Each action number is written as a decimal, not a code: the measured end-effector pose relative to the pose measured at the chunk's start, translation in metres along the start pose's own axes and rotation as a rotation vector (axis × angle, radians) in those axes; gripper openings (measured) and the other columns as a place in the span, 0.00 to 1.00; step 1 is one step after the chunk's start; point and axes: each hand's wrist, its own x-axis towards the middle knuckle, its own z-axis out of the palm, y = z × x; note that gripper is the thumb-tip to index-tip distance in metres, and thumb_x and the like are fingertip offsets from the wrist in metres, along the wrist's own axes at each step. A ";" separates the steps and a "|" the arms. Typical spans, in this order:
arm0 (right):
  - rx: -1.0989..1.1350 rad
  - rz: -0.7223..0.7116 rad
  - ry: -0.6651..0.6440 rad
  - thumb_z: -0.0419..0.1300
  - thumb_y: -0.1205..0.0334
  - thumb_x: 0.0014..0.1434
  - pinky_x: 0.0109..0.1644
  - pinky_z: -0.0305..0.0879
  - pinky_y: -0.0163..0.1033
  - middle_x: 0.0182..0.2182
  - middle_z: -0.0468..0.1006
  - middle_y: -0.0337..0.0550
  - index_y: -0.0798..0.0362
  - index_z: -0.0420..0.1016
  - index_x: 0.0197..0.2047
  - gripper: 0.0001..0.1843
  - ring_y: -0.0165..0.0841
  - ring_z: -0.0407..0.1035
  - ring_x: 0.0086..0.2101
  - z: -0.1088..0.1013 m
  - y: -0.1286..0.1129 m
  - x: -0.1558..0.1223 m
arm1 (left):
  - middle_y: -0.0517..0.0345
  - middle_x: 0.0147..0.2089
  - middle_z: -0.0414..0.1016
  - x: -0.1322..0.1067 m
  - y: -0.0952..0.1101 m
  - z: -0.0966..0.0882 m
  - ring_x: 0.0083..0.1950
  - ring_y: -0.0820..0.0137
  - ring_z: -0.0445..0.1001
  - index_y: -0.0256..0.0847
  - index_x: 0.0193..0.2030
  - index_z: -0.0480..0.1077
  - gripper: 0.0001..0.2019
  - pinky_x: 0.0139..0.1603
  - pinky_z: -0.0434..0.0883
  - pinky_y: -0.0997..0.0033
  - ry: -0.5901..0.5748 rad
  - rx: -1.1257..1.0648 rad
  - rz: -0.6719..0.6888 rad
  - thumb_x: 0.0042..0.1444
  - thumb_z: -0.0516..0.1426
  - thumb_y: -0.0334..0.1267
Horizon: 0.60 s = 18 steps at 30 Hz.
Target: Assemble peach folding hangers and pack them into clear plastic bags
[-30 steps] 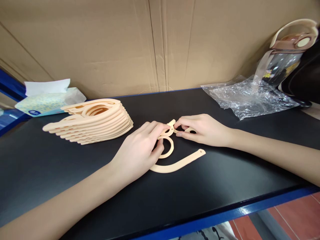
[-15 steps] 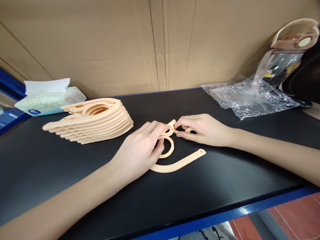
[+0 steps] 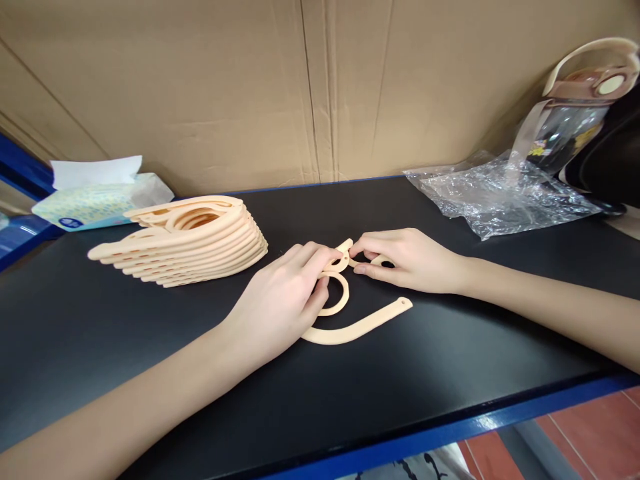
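One tissue pack [image 3: 93, 207] is set at the far left, with a stack [image 3: 205, 257] of cream frames placed just to its right and slightly nearer on the table [image 3: 300, 407]. Right of the stack, the left hand [image 3: 287, 293] is laid palm down; the link [image 3: 345, 247], a slim cream piece, is pinned by its fingertips, while its thumb is set nearer, by the ring [image 3: 345, 293]. The link is placed mid-table between the hands, its long axis slanted toward the far right, and its tip is met from the right by the right hand [image 3: 407, 260], so that neither hand is clearly nearer. On the near side, a strip [image 3: 357, 328] is left ungripped, its bend toward the left hand, its straight run pointed right and farther. Between the right thumb and forefinger, the loop [image 3: 379, 259] is pinched. At the far right a bag [image 3: 490, 193] is spread, and the foot of a bottle [image 3: 570, 120] is hidden behind it. The left parts of ring and strip are covered by the left hand; whether link and loop are joined cannot be told.
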 end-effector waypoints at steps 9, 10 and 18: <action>0.026 -0.035 0.017 0.52 0.56 0.68 0.33 0.58 0.34 0.35 0.77 0.39 0.51 0.74 0.43 0.12 0.28 0.69 0.30 0.002 -0.001 -0.002 | 0.55 0.50 0.74 0.001 -0.002 -0.001 0.47 0.64 0.72 0.40 0.55 0.66 0.14 0.43 0.70 0.65 0.018 0.022 -0.029 0.67 0.45 0.29; 0.022 -0.035 0.022 0.52 0.56 0.68 0.33 0.58 0.34 0.35 0.76 0.39 0.52 0.74 0.43 0.12 0.28 0.69 0.30 0.002 -0.001 -0.002 | 0.56 0.50 0.75 0.001 -0.002 -0.001 0.47 0.64 0.72 0.40 0.55 0.66 0.14 0.43 0.70 0.65 0.020 0.027 -0.030 0.67 0.45 0.30; 0.005 -0.011 0.060 0.54 0.56 0.67 0.32 0.57 0.34 0.35 0.74 0.38 0.51 0.72 0.39 0.10 0.27 0.67 0.29 0.003 0.000 -0.002 | 0.57 0.42 0.75 0.003 0.000 -0.001 0.41 0.64 0.72 0.39 0.52 0.68 0.11 0.37 0.68 0.67 0.057 0.072 -0.037 0.67 0.49 0.31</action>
